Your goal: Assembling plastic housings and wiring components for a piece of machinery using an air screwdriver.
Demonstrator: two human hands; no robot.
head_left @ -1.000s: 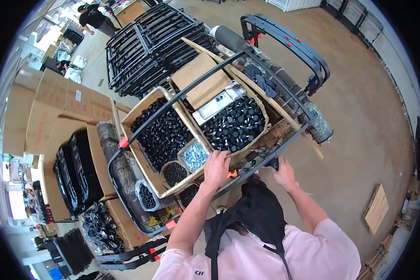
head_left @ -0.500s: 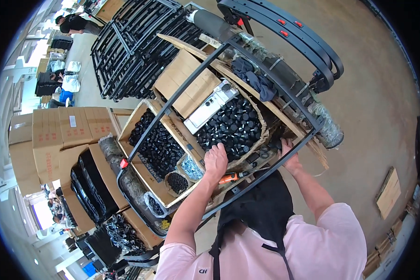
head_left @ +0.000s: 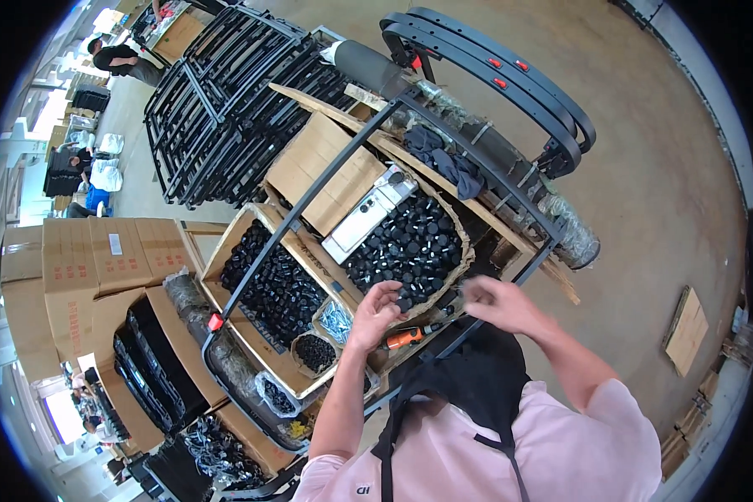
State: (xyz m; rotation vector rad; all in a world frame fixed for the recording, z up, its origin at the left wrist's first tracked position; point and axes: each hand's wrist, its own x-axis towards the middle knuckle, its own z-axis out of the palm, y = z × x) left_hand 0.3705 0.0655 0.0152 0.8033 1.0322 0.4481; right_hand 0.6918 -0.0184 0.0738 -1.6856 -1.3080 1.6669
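Observation:
My left hand point(head_left: 375, 316) hovers with its fingers loosely bent at the near edge of a round carton of black plastic caps point(head_left: 410, 243); I see nothing in it. My right hand point(head_left: 500, 305) is blurred, raised just right of that carton with its fingers pointing toward the left hand, and its grip is unclear. Both hands are above the near end of a black metal tube frame point(head_left: 309, 197) that lies slanted across the cartons. Just below and between the hands, an orange-handled screwdriver point(head_left: 406, 337) rests.
A second carton of black caps point(head_left: 268, 284), a bag of screws point(head_left: 336, 320) and a small tub of black parts point(head_left: 314, 351) sit to the left. Stacked black frames point(head_left: 226, 109) and curved black bars point(head_left: 510, 84) lie beyond. Brown cartons point(head_left: 84, 268) stand left; other people work far left point(head_left: 113, 58).
Both hands have come off the black frame's near bar and moved toward each other above the caps carton. The view has tilted slightly.

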